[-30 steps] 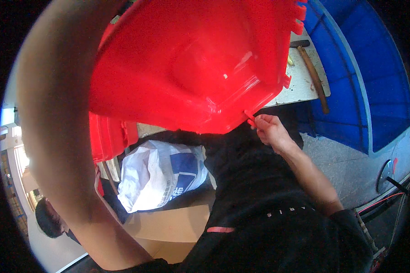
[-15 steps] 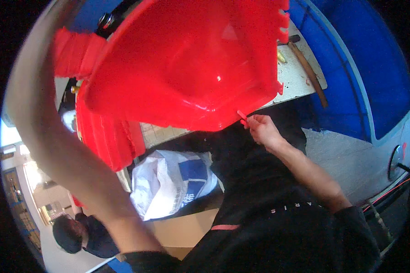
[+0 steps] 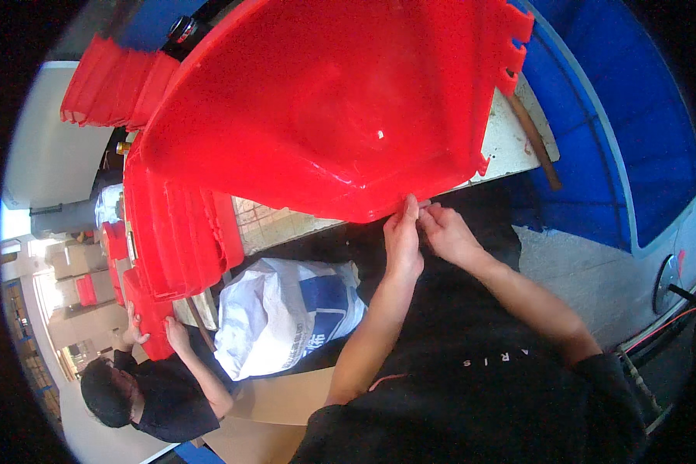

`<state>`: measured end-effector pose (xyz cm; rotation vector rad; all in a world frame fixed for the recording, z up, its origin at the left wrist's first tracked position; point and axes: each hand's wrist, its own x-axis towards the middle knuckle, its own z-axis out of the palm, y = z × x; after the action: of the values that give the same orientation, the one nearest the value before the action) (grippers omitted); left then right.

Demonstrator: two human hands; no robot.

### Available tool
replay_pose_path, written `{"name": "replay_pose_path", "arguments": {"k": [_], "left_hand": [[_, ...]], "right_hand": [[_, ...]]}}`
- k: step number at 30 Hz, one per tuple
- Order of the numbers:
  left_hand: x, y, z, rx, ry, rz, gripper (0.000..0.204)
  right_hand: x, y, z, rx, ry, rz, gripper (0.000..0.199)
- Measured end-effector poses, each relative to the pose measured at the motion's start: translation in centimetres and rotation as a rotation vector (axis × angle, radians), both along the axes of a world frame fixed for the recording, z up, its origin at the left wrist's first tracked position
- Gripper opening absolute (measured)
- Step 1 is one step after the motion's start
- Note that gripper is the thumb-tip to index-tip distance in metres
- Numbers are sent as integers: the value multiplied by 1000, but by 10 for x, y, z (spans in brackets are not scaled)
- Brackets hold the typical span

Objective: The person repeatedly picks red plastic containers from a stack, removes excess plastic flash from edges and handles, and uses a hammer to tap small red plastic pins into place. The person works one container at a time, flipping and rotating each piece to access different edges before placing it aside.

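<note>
A large red plastic moulding (image 3: pixel 309 116), a deep curved shell with notched tabs along its right side, fills the upper middle. At its near rim my two hands meet. My left hand (image 3: pixel 403 240) is closed in a pinch, thumb and fingertips against the red edge. Close beside it, nearly touching, my right hand (image 3: pixel 450 236) is closed too, thumb and forefinger pressed together near the rim. Whatever lies between the right fingertips is hidden or too small to name. The moulding rests over a pale worktable (image 3: pixel 278 224).
Stacked red mouldings (image 3: pixel 174 232) stand left, more (image 3: pixel 116 81) behind. A white and blue sack (image 3: pixel 286 309) lies below the table, near cardboard (image 3: pixel 278 394). Blue bins (image 3: pixel 595 139) and a brown stick (image 3: pixel 535 139) are right. A co-worker (image 3: pixel 158 394) at lower left handles a red part.
My left arm has swung from the far left down to the rim, beside my right hand. The small red strip in my right fingers no longer shows. The moulding has shifted slightly.
</note>
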<state>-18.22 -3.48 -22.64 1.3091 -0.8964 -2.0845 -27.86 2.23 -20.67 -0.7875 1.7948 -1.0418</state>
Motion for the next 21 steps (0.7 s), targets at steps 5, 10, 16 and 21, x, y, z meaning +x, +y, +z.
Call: {"name": "replay_pose_path", "arguments": {"k": [5, 10, 16, 21], "left_hand": [[1, -5, 22, 141, 65, -38, 37], [15, -13, 26, 195, 159, -52, 33], [26, -11, 34, 257, 212, 38, 27], [24, -6, 36, 287, 165, 45, 27]], "right_hand": [[-39, 32, 82, 298, 749, 166, 40], [-85, -2, 98, -406, 708, -245, 49], [-94, -15, 64, -291, 593, 34, 17], [-91, 3, 67, -353, 599, 29, 18]]}}
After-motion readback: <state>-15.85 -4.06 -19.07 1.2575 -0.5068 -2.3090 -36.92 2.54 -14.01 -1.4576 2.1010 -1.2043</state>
